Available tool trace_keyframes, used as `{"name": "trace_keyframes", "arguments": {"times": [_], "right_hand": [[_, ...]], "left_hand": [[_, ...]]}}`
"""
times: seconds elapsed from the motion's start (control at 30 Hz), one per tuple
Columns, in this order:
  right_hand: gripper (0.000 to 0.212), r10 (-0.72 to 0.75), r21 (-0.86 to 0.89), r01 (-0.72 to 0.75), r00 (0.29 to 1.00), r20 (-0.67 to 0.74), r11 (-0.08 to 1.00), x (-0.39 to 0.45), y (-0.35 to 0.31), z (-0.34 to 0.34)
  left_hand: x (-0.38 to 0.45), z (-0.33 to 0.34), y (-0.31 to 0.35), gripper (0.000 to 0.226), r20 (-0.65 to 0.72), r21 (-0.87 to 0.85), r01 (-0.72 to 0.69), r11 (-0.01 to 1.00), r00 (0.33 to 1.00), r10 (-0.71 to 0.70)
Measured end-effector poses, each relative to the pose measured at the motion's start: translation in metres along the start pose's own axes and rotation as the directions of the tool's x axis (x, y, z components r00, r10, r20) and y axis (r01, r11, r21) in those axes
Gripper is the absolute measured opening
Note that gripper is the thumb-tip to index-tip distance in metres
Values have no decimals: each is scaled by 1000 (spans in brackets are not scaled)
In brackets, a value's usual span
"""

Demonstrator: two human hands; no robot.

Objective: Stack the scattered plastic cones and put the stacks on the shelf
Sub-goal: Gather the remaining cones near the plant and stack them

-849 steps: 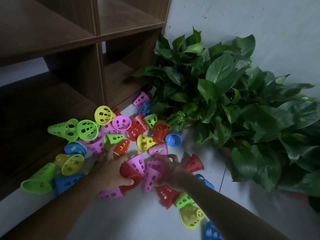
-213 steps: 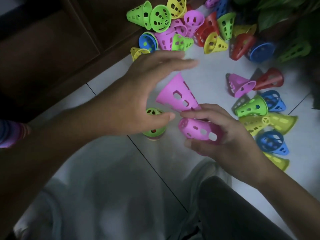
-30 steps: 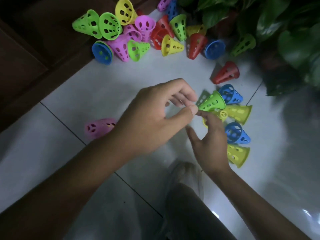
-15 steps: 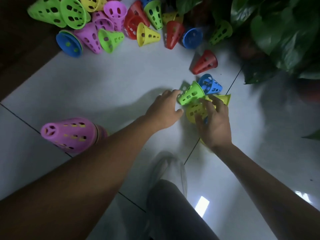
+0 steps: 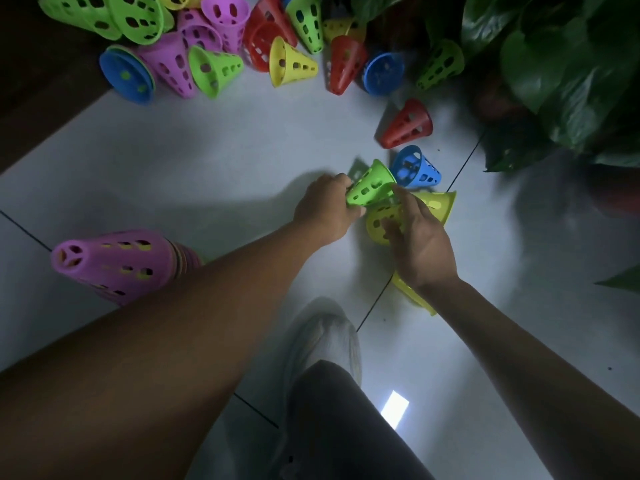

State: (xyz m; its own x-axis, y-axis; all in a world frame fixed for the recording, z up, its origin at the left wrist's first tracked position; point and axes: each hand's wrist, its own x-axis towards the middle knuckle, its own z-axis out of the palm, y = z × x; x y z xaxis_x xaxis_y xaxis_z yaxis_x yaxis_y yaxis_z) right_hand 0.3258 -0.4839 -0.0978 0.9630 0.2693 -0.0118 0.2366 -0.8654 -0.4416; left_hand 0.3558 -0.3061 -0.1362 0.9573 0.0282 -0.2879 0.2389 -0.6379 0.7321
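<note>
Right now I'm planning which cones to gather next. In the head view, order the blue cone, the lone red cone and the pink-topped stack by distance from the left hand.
1. Blue cone: just right of the left hand, beyond the green cone it grips.
2. Lone red cone: farther up, near the plant.
3. Pink-topped stack: far left, beside the forearm.

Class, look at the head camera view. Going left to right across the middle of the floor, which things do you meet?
Purple-topped cone stack → left hand → green cone held by it → right hand on a yellow cone → leafy plant.
</note>
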Motion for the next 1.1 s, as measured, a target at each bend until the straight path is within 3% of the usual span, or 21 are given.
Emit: {"name": "trace_keyframes", "arguments": {"times": [0.23, 0.43, 0.57, 0.77, 0.93, 1.1], "right_hand": [[48, -12, 96, 13, 1000, -12, 995, 1, -10, -10], [55, -40, 244, 57, 997, -73, 968, -10, -51, -35], [67, -94, 325, 113, 993, -73, 939, -29, -86, -37], [72, -144, 431, 165, 986, -80, 887, -37, -130, -33], [58, -123, 510, 148, 989, -82, 848, -37, -150, -32], [44, -76, 629, 111, 994, -83, 769, -41, -172, -32]], "left_hand": [[-18, -12, 16, 37, -100, -93, 42, 995, 994, -51], [-67, -64, 36, 28, -360, -317, -151, 936, 932, 29], [-103, -97, 33, 27, -429, -416, -242, 876, 902, 46], [-153, -146, 35, 23, -618, -399, -282, 872, 786, -29], [-188, -192, 38, 24, -702, -313, -271, 910, 711, -29], [-214, -220, 29, 27, -728, -241, -212, 947, 684, -32]]}}
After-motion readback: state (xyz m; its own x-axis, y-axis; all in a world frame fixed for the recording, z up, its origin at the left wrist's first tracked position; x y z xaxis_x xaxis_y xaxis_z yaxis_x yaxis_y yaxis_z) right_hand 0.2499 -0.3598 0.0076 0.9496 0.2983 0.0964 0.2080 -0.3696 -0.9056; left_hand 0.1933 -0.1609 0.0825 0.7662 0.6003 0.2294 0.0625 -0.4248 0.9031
